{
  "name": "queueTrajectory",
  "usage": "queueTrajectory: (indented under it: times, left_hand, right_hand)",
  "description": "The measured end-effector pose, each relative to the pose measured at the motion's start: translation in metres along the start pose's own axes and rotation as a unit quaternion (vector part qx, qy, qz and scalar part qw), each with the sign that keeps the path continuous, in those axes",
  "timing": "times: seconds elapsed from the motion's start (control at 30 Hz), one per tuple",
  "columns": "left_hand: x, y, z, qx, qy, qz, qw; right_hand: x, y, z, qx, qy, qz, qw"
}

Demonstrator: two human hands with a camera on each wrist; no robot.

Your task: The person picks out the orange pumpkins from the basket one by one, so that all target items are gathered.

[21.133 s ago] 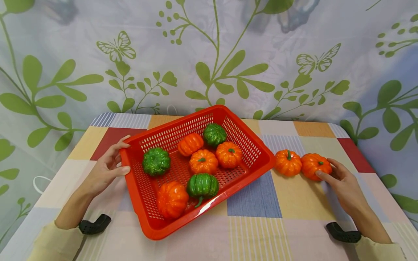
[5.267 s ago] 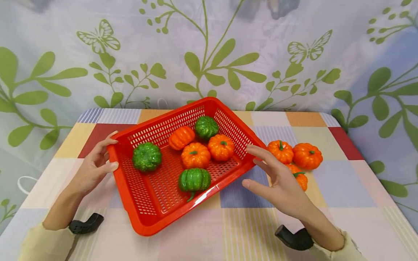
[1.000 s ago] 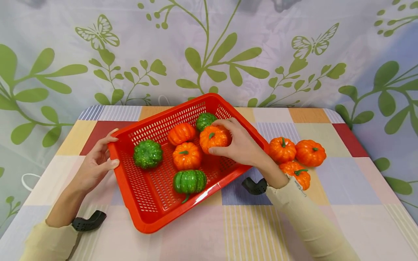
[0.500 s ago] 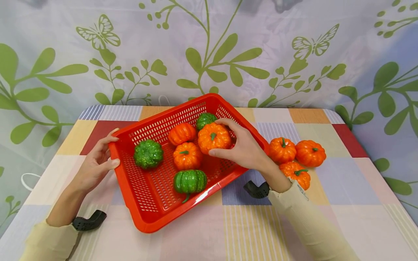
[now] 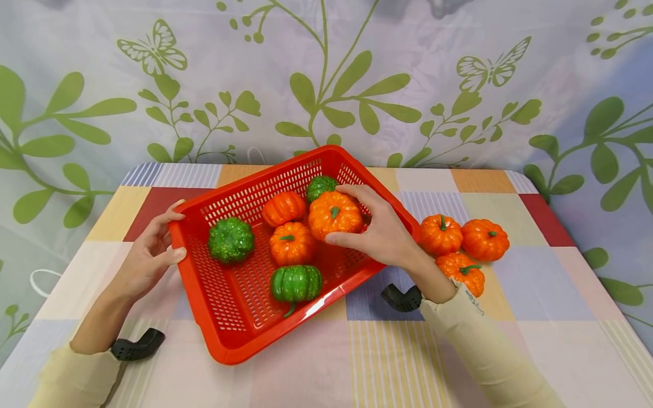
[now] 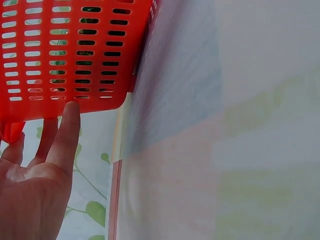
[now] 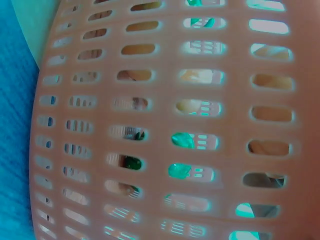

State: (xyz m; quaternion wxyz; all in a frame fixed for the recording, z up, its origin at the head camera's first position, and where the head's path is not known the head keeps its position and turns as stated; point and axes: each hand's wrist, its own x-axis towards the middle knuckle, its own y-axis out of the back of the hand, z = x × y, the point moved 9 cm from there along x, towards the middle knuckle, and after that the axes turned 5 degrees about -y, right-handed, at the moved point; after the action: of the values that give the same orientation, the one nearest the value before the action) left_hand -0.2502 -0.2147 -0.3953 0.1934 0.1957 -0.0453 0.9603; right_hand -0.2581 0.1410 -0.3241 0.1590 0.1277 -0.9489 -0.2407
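Observation:
My left hand (image 5: 146,262) grips the left rim of a red plastic basket (image 5: 228,356), thumb on the rim; the left wrist view shows its fingers against the slotted wall. My right hand (image 5: 380,229) reaches over the basket's right side and holds an orange toy pumpkin (image 5: 331,218) between thumb and fingers, inside the basket. Beside it lie two more orange pumpkins, one on its side (image 5: 283,208) and one upright (image 5: 292,245). Green pumpkins sit at the left (image 5: 231,240), front (image 5: 297,284) and back (image 5: 321,187). In the right wrist view the basket wall (image 7: 160,120) hides most of the hand.
Three orange pumpkins stand grouped on the patchwork tablecloth (image 5: 541,294) right of the basket: one near the rim (image 5: 441,234), one farther right (image 5: 485,240), one in front (image 5: 461,273). A leaf-patterned curtain (image 5: 433,73) hangs behind the table.
Since five seconds ago my right hand has gone into the basket and taken hold of a pumpkin, now slightly raised. Longer ago, an orange pumpkin left the basket's front; a third now stands outside.

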Motion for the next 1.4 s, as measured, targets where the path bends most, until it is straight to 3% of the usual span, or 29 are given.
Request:
queueTrajectory:
  times: [0.4, 0.63, 0.73, 1.17, 1.4]
  left_hand:
    - [0.001, 0.001, -0.002, -0.002, 0.003, -0.001, 1.0]
    - [0.001, 0.001, -0.001, 0.01, 0.004, 0.0, 0.9999]
    - [0.0, 0.001, 0.0, 0.011, 0.002, 0.002, 0.9999]
    - [-0.002, 0.002, -0.001, 0.009, 0.002, 0.002, 0.9999]
    - [-0.001, 0.002, -0.001, 0.019, 0.004, 0.002, 0.9998]
  right_hand:
    - [-0.014, 0.009, -0.015, -0.032, 0.008, 0.0, 0.999]
    - [-0.035, 0.016, -0.013, 0.018, -0.07, -0.02, 0.997]
    - [-0.044, 0.017, -0.014, 0.038, -0.084, -0.033, 0.995]
    - [-0.084, 0.029, -0.018, 0.025, -0.059, -0.022, 0.998]
    - [-0.107, 0.042, -0.013, 0.062, -0.068, -0.014, 0.996]
